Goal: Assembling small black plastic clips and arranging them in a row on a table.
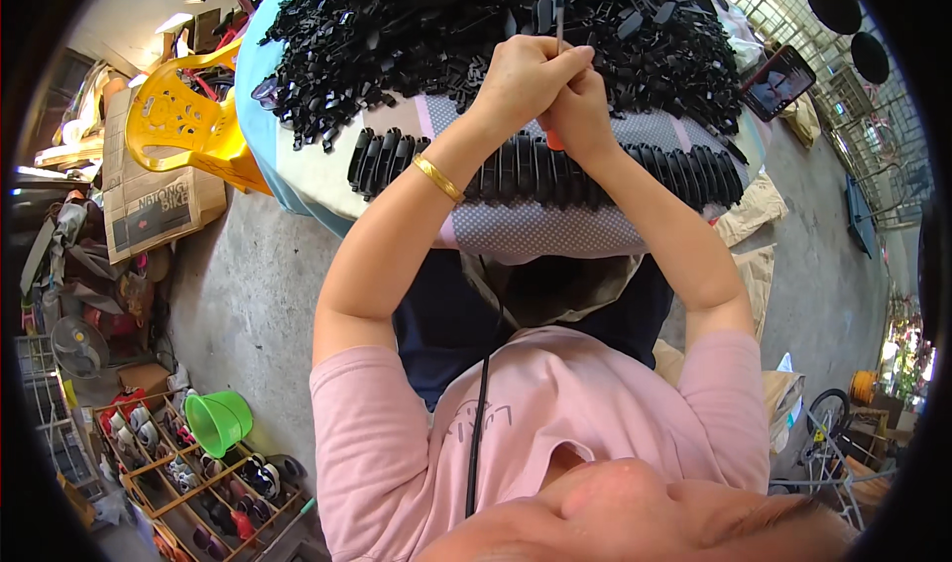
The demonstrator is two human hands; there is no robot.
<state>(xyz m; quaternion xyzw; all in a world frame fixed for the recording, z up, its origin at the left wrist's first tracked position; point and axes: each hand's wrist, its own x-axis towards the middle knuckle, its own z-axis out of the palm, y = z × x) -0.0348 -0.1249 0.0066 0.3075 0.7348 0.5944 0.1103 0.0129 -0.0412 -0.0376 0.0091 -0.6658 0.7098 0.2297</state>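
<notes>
My left hand (521,78), a gold bracelet on its wrist, is closed against my right hand over the table's near part; what its fingers grip is hidden. My right hand (581,114) is closed around a tool with an orange-red handle (553,140). A thin metal blade (560,29) points away from me above the two hands. Beyond them spreads a big heap of small black plastic parts (397,37). Under my wrists, a long row of black curved pieces (526,170) stands side by side on a grey dotted cloth (555,227) with pink stripes.
A phone (779,82) is at the table's right edge. To the left stand a yellow plastic chair (188,116) and a cardboard box (159,200). A green bucket (218,421) is beside a shoe rack (188,463) at lower left. A dark cable (480,413) hangs down my front.
</notes>
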